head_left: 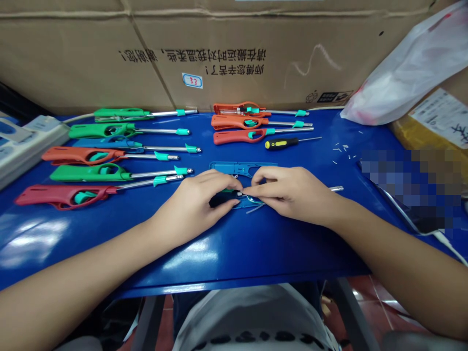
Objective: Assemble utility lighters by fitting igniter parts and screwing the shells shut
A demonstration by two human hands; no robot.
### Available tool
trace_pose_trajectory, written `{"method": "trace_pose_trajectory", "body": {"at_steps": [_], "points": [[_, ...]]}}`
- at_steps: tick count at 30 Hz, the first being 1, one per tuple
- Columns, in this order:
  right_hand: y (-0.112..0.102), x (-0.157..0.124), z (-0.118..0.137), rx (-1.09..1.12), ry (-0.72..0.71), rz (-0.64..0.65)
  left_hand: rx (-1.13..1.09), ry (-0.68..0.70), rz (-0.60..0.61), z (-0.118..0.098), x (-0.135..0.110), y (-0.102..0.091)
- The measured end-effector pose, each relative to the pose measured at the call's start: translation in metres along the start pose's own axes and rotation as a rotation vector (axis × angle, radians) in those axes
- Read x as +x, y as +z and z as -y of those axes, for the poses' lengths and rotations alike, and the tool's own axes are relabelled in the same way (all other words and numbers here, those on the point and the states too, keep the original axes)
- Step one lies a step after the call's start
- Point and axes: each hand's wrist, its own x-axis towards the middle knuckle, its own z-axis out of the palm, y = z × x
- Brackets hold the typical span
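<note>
My left hand point(195, 202) and my right hand point(292, 192) meet at the middle of the blue table point(219, 253). Both pinch small parts of an opened blue lighter point(239, 199) that lies under my fingers. Its metal tube tip point(336, 188) sticks out to the right past my right hand. A separate blue lighter shell half point(237, 168) lies just behind my hands. What exactly sits between my fingertips is too small to make out.
Several long lighters in green, orange, blue and red point(98, 170) lie in a row at the left. Three orange ones point(241, 129) lie at the back with a black-and-yellow screwdriver point(285, 143). A cardboard box point(219, 53) walls the back; a plastic bag point(409, 68) sits at the right.
</note>
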Motion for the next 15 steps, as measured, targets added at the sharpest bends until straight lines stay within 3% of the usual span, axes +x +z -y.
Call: {"method": "trace_pose_trajectory", "body": {"at_steps": [15], "points": [[-0.010,0.002,0.016,-0.441,-0.115,0.145,-0.034,-0.008,0.017,0.001,0.001,0.001]]}}
